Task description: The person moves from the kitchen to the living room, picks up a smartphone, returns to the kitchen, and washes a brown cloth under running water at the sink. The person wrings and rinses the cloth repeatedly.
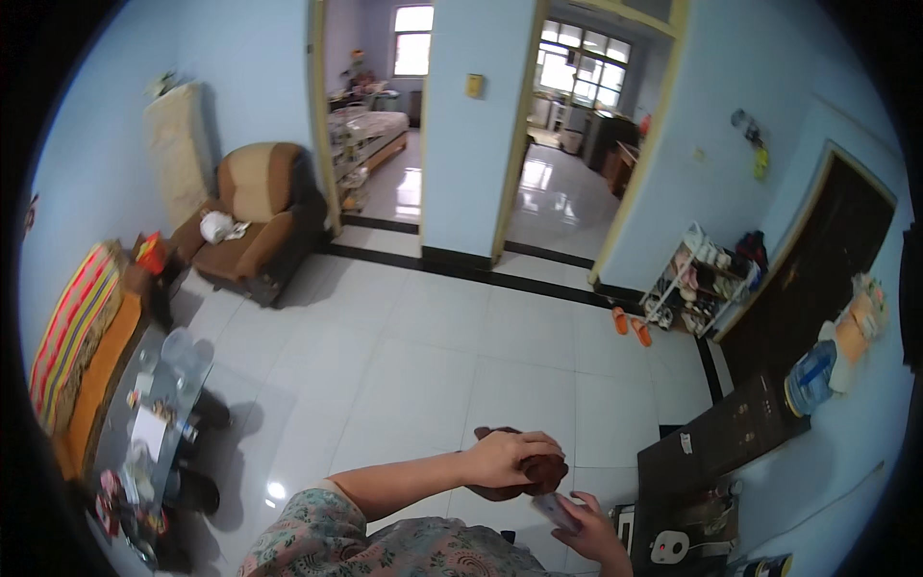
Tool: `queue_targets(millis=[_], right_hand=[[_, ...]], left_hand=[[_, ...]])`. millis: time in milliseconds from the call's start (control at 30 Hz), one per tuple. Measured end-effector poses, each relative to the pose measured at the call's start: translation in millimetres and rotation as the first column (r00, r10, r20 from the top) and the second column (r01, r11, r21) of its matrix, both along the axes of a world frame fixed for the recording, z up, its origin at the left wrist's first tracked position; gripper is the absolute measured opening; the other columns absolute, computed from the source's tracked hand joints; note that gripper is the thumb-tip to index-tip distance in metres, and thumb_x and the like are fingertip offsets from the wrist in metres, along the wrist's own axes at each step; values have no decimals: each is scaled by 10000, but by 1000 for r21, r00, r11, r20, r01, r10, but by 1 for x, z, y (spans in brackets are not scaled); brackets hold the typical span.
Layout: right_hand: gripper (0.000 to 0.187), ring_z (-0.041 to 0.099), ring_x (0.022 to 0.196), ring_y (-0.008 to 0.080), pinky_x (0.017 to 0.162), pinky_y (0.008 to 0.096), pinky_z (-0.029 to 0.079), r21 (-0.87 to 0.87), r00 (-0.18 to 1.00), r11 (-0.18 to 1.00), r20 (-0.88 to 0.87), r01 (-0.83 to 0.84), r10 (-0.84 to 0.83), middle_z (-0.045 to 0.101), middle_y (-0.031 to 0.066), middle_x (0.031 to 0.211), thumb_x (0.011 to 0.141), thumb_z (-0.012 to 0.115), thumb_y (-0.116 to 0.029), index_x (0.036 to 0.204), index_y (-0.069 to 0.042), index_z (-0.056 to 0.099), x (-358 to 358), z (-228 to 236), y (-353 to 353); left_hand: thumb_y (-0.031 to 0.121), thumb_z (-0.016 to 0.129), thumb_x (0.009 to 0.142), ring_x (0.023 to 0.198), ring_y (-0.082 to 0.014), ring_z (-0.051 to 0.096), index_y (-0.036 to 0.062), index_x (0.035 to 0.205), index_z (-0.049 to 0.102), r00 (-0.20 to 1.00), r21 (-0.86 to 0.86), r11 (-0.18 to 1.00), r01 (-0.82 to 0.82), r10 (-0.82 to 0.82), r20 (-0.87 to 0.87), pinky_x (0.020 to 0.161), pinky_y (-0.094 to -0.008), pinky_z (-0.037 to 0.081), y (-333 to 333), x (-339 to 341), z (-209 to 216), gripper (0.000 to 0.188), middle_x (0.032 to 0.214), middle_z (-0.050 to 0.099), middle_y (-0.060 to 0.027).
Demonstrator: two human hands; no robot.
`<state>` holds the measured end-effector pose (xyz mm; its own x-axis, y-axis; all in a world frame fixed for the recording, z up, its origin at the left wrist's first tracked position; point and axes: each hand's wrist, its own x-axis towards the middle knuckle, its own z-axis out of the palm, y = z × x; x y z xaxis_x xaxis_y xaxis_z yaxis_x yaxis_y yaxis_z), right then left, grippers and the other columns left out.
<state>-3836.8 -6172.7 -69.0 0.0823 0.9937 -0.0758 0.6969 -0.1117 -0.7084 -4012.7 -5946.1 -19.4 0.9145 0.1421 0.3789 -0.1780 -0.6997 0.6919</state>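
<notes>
One glass-topped coffee table (117,438) sits far left, a brown-and-tan padded armchair (231,255) beyond it, and glossy white floor tiles (433,337) sweep across the middle! And the left hand (508,459), fingers curled over a dark-brown, soft-looking bundle (546,471) before the body, its long axis hard to tell. Just below, a pale, flat, oblong object (560,513) slants, upper end leftward toward the bundle, pinched by the right hand (594,534); rightmost, a dark-brown boxy cabinet (711,433).
</notes>
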Motion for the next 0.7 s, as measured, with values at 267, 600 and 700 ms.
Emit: queue_targets(millis=[267,600,700], right_hand=[[508,585,970,323,816,407,486,88,997,995,72,-40,34,534,128,1180,748,681,-291,1210,-164,511,149,-17,163],[462,523,1071,306,849,424,435,199,952,979,304,-33,-29,547,96,1176,741,648,-201,1178,-135,515,370,-6,374],[448,568,966,298,810,432,422,167,869,980,495,-107,11,554,81,1177,756,637,-222,1189,-179,530,403,-13,448]], left_hand=[[112,632,691,543,-252,587,192,1233,526,972,536,814,224,-223,-67,498,-355,485,97,203,-5,557,1064,555,-84],[125,565,751,588,-241,641,180,1273,494,973,615,787,46,104,-205,536,-333,525,272,380,12,530,1232,536,-126],[134,561,762,579,-245,640,182,1270,496,949,595,803,-35,213,-233,536,-335,524,343,414,2,514,1211,549,-118]])
